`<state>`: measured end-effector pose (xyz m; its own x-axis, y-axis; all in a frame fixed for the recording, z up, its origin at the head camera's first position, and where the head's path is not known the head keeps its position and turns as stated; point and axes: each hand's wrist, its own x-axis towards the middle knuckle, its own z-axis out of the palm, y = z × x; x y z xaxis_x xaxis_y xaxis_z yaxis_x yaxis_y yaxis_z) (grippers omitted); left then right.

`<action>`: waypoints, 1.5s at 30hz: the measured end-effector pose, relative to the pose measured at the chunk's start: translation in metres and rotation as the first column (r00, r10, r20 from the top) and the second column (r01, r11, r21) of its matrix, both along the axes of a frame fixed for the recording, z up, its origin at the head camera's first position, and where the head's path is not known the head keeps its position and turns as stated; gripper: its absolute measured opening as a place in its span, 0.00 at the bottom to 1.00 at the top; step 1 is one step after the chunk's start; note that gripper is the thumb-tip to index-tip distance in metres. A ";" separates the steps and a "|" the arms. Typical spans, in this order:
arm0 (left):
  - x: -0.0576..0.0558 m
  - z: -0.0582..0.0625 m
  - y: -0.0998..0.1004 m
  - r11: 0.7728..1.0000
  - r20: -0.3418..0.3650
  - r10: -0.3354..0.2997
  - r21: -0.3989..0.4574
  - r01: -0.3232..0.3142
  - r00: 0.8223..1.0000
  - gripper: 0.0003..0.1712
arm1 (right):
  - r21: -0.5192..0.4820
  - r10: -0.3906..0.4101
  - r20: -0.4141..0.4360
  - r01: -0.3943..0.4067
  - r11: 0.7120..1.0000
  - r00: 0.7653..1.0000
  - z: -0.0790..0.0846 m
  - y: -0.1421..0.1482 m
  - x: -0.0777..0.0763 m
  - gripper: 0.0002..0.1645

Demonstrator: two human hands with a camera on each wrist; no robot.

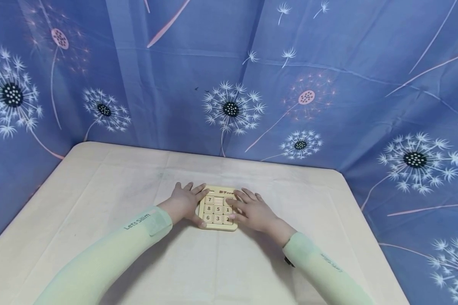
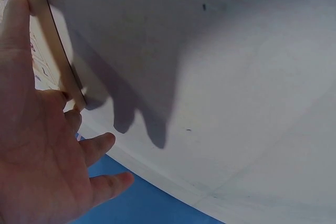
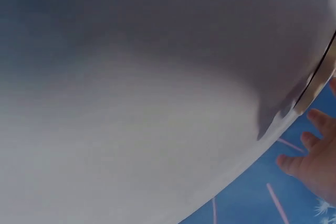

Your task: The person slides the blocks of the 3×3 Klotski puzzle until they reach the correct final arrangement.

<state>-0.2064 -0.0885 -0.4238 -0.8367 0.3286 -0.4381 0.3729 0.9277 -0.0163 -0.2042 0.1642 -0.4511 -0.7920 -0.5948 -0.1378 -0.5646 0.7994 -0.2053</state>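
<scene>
A pale yellow number slide puzzle (image 1: pixel 219 227) lies on the table, its square tiles marked with dark digits. The rows read 7, a gap and a tile half covered by a finger; then 8, 5, 1; then 6, 3, 2. On its left side, my left hand (image 1: pixel 183 202) holds the frame between thumb and index finger, the other fingers spread. In the left wrist view that thumb (image 2: pixel 16 24) lies on the rim. My right hand (image 1: pixel 255 212) reaches over the right edge, index fingertip on the top-right tile and thumb at the 2. The right wrist view catches only its fingers (image 3: pixel 315 140).
A cream-covered table (image 1: pixel 137 262) with rounded far corners carries the puzzle. Blue curtains (image 1: pixel 168 93) printed with dandelions hang behind it and along both sides. Pale green sleeves (image 1: pixel 110 254) cover both forearms.
</scene>
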 end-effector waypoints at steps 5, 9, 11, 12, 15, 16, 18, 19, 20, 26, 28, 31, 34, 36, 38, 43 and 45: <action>-0.001 -0.002 -0.001 1.000 -0.004 -0.002 0.001 0.002 1.000 0.68 | -0.005 -0.010 0.006 0.010 1.000 1.000 0.002 0.009 0.002 0.36; -0.002 -0.003 -0.001 1.000 -0.007 -0.002 0.002 0.002 1.000 0.68 | -0.006 -0.002 0.004 0.003 1.000 1.000 0.004 0.011 0.003 0.36; -0.002 -0.003 -0.001 1.000 -0.009 -0.003 -0.001 0.003 1.000 0.68 | -0.006 0.004 0.003 -0.004 1.000 1.000 0.004 0.012 0.004 0.35; -0.002 -0.003 -0.001 1.000 -0.009 -0.004 -0.001 0.004 1.000 0.68 | -0.005 0.006 0.002 -0.006 1.000 1.000 0.005 0.012 0.004 0.35; -0.002 -0.003 -0.001 1.000 -0.010 -0.006 0.000 0.006 1.000 0.68 | 0.001 0.000 0.006 0.000 1.000 1.000 0.005 0.012 0.005 0.35; -0.002 -0.003 -0.001 1.000 -0.010 -0.007 0.000 0.007 1.000 0.68 | 0.001 -0.004 0.008 0.004 1.000 1.000 0.005 0.012 0.005 0.35; -0.001 -0.002 -0.001 1.000 -0.009 -0.007 0.003 0.007 1.000 0.68 | 0.004 -0.012 0.012 0.012 1.000 1.000 0.006 0.011 0.006 0.35; -0.001 -0.002 -0.001 1.000 -0.008 -0.007 0.003 0.007 1.000 0.68 | 0.004 -0.016 0.014 0.016 1.000 1.000 0.006 0.010 0.006 0.35; -0.001 -0.002 0.000 1.000 -0.007 -0.007 0.004 0.007 1.000 0.68 | 0.002 -0.020 0.016 0.020 1.000 1.000 0.006 0.010 0.006 0.35; -0.002 -0.002 0.000 1.000 -0.005 -0.005 0.010 0.005 1.000 0.68 | 0.002 -0.032 0.012 0.032 0.999 0.999 0.005 0.007 0.006 0.35; -0.002 -0.002 0.000 1.000 -0.003 -0.002 0.012 0.002 1.000 0.68 | 0.004 -0.031 0.012 0.031 1.000 0.999 0.005 0.006 0.006 0.34; -0.001 -0.002 -0.001 1.000 -0.001 0.001 0.015 -0.001 1.000 0.68 | 0.001 -0.028 0.011 0.028 1.000 1.000 0.004 0.004 0.006 0.34; -0.001 -0.001 -0.001 1.000 -0.003 0.001 0.016 -0.001 1.000 0.68 | 0.003 -0.030 0.014 0.030 1.000 0.999 0.004 0.003 0.005 0.34; -0.001 -0.001 -0.001 1.000 -0.004 0.001 0.016 -0.001 1.000 0.68 | 0.008 -0.032 0.013 0.032 0.999 0.999 0.003 0.001 0.005 0.34; -0.001 -0.001 -0.001 1.000 -0.003 0.003 0.018 -0.003 1.000 0.68 | 0.014 -0.031 0.007 0.031 0.999 0.999 0.003 0.000 0.005 0.34; 0.000 0.000 -0.001 1.000 0.000 0.006 0.027 -0.006 1.000 0.67 | 0.024 -0.031 0.003 0.031 0.999 1.000 0.004 -0.005 0.005 0.34; 0.000 0.000 -0.001 1.000 -0.001 0.005 0.029 -0.005 1.000 0.67 | 0.026 -0.035 0.007 0.035 0.999 0.999 0.003 -0.006 0.005 0.34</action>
